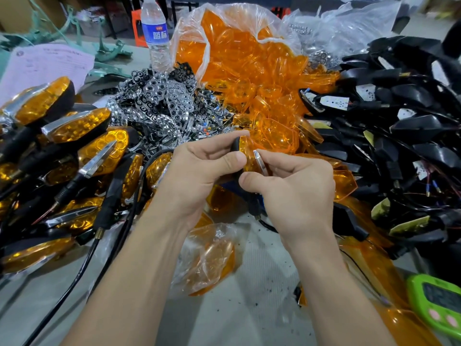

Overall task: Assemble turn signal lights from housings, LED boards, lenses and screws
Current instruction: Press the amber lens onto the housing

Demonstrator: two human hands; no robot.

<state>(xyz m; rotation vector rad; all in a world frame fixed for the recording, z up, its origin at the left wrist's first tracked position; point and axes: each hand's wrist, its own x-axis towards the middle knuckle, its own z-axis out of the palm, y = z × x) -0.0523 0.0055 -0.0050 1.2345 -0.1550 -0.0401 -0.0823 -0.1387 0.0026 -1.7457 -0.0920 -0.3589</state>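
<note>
Both hands closed on one turn signal (pixel 245 156), held just before the lens bag (pixel 239 58) | left hand (pixel 199 168) grips housing side | right hand (pixel 289 181) pinches chrome trim (pixel 258 159), apparently | long axis roughly upright between the thumbs.

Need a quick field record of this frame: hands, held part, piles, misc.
left hand: grips signal light from the left
right hand: pinches chrome trim at the light's lens
finished lights: pile, left
reflectors: pile, centre back
lenses: orange, in open bag, centre back
housings: black, wired, pile on right
bottle: upright, behind reflectors
timer: green, lower right
</note>
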